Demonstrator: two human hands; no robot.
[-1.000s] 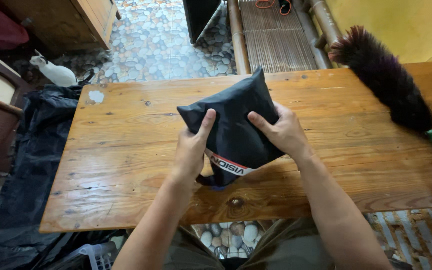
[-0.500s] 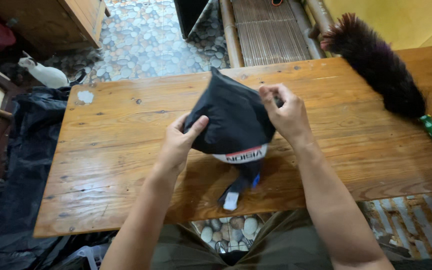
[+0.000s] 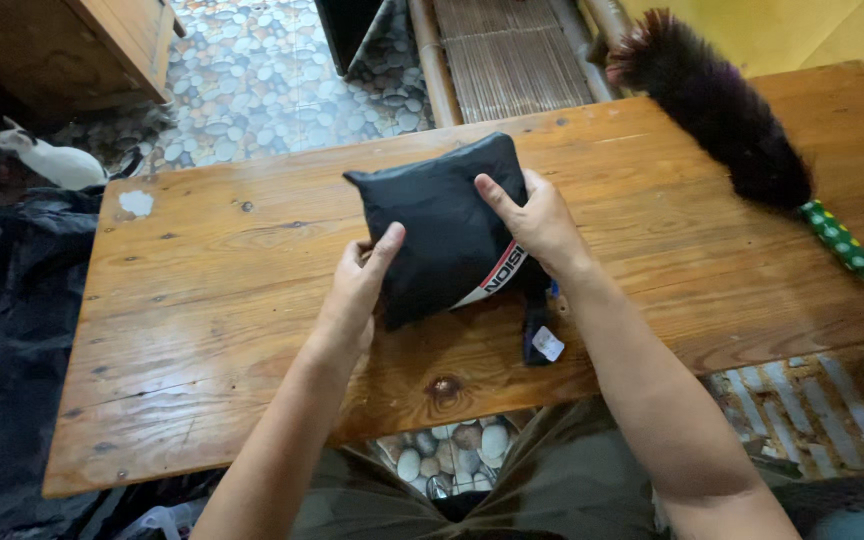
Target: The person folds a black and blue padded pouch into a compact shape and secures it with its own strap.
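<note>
- The step in hand looks like pressing and squaring a folded black fabric bundle (image 3: 442,225), probably a packed jacket or a pouch, though the view does not settle which.
- The bundle lies on the wooden table (image 3: 202,330), near the middle and a little toward the person, with a white and red band across its near corner.
- The left hand (image 3: 360,285) grips the bundle's near left edge, thumb on top and fingers curled beneath or beside it.
- The right hand (image 3: 537,222) clasps the right side, thumb laid over the top face and fingers wrapped round the edge.
- A short black strap with a small white tag (image 3: 546,343) trails from the bundle's near right corner to the table edge.
- My judgement: any further fold or tuck calls for both hands to keep the fabric flat and for the loose strap to be gathered in, since it could slip off the edge.
- A dark feather duster (image 3: 722,120) with a green dotted handle (image 3: 844,245) lies on the right of the table, well apart from the bundle.
- A small white patch (image 3: 136,203) marks the far left corner of the table.
- On the pebble floor (image 3: 252,70) to the left sits a white animal (image 3: 52,160), perhaps a rabbit.
- Nothing lies between the hands and the bundle.
</note>
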